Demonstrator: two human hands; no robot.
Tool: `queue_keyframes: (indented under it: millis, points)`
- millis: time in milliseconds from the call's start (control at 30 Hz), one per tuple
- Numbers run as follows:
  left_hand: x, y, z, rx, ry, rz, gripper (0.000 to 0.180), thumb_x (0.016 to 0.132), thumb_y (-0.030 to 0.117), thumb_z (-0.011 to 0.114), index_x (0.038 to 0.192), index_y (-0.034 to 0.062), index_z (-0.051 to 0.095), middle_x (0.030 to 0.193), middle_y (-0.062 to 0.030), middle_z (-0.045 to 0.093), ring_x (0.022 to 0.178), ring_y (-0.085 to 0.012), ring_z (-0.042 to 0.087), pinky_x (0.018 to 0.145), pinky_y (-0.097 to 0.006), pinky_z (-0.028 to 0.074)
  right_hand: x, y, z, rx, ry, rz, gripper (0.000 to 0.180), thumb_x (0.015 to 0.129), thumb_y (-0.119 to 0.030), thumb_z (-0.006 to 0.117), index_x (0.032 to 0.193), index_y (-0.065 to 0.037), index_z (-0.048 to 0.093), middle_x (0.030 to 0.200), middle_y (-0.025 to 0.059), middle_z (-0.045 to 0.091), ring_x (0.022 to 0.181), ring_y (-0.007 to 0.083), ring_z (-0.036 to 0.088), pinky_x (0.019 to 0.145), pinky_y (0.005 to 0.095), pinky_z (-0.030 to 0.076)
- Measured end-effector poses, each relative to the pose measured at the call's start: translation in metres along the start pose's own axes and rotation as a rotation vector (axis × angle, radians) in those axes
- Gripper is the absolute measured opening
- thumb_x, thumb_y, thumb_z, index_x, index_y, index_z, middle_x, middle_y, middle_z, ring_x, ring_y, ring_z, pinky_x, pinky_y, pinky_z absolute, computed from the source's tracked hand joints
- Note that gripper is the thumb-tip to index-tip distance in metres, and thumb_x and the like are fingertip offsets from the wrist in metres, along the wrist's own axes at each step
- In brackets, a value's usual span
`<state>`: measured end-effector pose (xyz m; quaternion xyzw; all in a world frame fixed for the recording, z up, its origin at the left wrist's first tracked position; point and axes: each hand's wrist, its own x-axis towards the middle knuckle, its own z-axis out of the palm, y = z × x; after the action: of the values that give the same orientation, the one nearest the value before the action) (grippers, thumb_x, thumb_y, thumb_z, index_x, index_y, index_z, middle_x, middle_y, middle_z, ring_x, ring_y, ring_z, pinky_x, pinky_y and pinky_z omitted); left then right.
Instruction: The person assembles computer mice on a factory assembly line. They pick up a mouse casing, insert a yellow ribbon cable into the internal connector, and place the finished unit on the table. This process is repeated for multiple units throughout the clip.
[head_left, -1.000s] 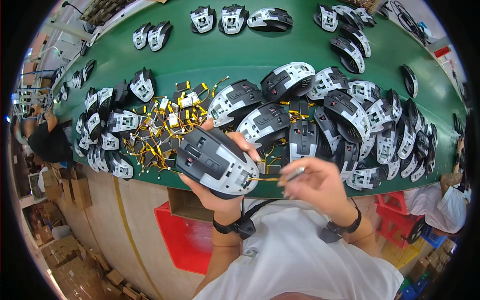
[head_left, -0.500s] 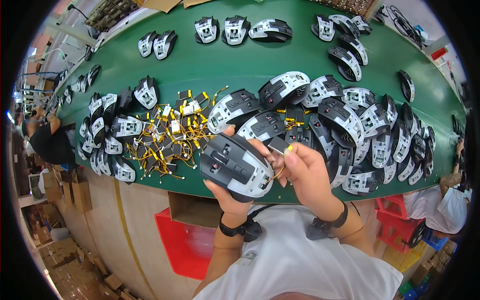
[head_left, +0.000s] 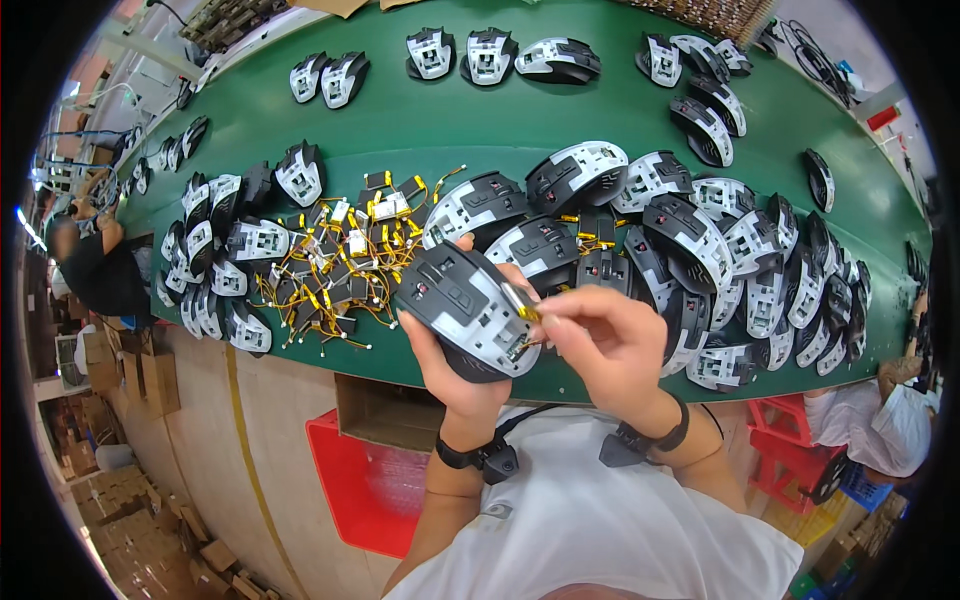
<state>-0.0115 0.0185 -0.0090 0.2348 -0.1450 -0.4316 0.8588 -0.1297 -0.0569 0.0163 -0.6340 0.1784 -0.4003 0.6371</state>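
My left hand (head_left: 455,385) is closed around a half-built computer mouse (head_left: 450,295), with a black and white shell and openings in its white rear part. Thumb and fingers grip its sides. Over the shell's right edge, my right hand (head_left: 615,345) pinches a small flat battery (head_left: 522,303) with yellow tape at one end. The battery lies tilted close to the white part; whether it touches is unclear. Thin wires (head_left: 518,349) show at an opening below it. Left of the mouse is a loose pile of wired batteries (head_left: 345,265).
Many similar mice (head_left: 755,240) crowd the green table (head_left: 420,130) on the right; another cluster (head_left: 215,240) sits at left, and several stand far back. Below the table edge are a red bin (head_left: 345,490) and a cardboard box (head_left: 385,410). People sit at both sides.
My right hand has moved left with the battery, bringing it over the mouse's white rear part. The mouse has turned slightly in my left hand. The whole view has shifted a little.
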Motion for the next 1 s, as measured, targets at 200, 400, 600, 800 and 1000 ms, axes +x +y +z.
queue_keyframes:
  millis: [200,400,600,800,1000]
  points:
    - [0.003,0.004,0.001,-0.035,0.098,-0.083,0.076,0.096,0.065,0.031,0.138,0.0037,0.042,0.104,-0.0184,0.057,0.09,-0.03,0.059,0.076,-0.035,0.051,-0.001,-0.004,-0.007,-0.392,-0.176,-0.273,0.033,0.071,0.0,0.078,0.103,-0.001,0.072,0.082,0.0082,0.07,0.071,0.0208,0.066,0.064,0.0299,0.052]
    - [0.006,0.004,0.005,-0.068,0.076,-0.134,0.077,0.095,0.067,0.031,0.139,0.0041,0.04,0.103,-0.0186,0.055,0.089,-0.0286,0.055,0.076,-0.036,0.049,0.004,-0.001,-0.006,-0.431,-0.248,-0.487,0.03,0.069,-0.004,0.081,0.098,-0.003,0.072,0.082,0.0056,0.068,0.07,0.0202,0.063,0.062,0.0302,0.051]
    - [0.004,0.003,0.007,-0.147,0.06,-0.155,0.08,0.095,0.069,0.024,0.14,0.0045,0.037,0.101,-0.0191,0.058,0.088,-0.0278,0.058,0.076,-0.035,0.049,0.009,-0.002,-0.009,-0.405,-0.295,-0.393,0.028,0.069,-0.007,0.082,0.096,-0.005,0.073,0.082,0.005,0.067,0.07,0.0212,0.062,0.063,0.0316,0.05]
    - [0.007,0.002,0.006,-0.109,-0.022,-0.157,0.077,0.096,0.065,0.03,0.14,0.0017,0.036,0.098,-0.0197,0.056,0.084,-0.0288,0.055,0.073,-0.037,0.049,0.015,-0.008,-0.018,-0.336,-0.427,-0.346,0.027,0.071,-0.009,0.081,0.096,-0.007,0.073,0.086,0.0052,0.068,0.073,0.0217,0.062,0.066,0.0323,0.05]
    - [0.003,0.003,0.01,-0.179,-0.025,-0.251,0.078,0.098,0.062,0.025,0.139,-0.0031,0.037,0.096,-0.021,0.056,0.083,-0.0293,0.054,0.075,-0.038,0.047,0.025,-0.008,-0.029,-0.274,-0.619,-0.391,0.019,0.075,-0.007,0.078,0.093,-0.007,0.073,0.088,0.0045,0.068,0.073,0.0227,0.063,0.07,0.0325,0.053]
